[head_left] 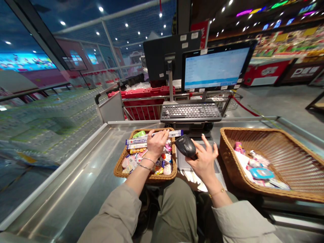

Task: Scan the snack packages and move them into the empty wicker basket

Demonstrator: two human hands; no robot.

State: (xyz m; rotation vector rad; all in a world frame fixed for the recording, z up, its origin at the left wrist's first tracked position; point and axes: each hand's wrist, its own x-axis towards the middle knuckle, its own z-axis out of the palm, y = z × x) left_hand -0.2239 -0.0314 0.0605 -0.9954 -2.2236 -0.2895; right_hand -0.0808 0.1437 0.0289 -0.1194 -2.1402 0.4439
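My left hand (156, 143) is closed on a long thin white and blue packet (174, 133), held over a small wicker basket (118, 170) full of several small colourful packets. My right hand (204, 158) holds a black handheld barcode scanner (185, 145), thumb and palm round its grip, the other fingers spread. The scanner's head points towards the packet in my left hand. Both hands are above a steel checkout counter (96, 168).
A larger wicker basket (278, 141) at the right holds a few packets at its left end. Behind stand a black keyboard (190, 112), a lit screen (215, 68), a second monitor's back (167, 55) and a shopping trolley (141, 104) with red goods.
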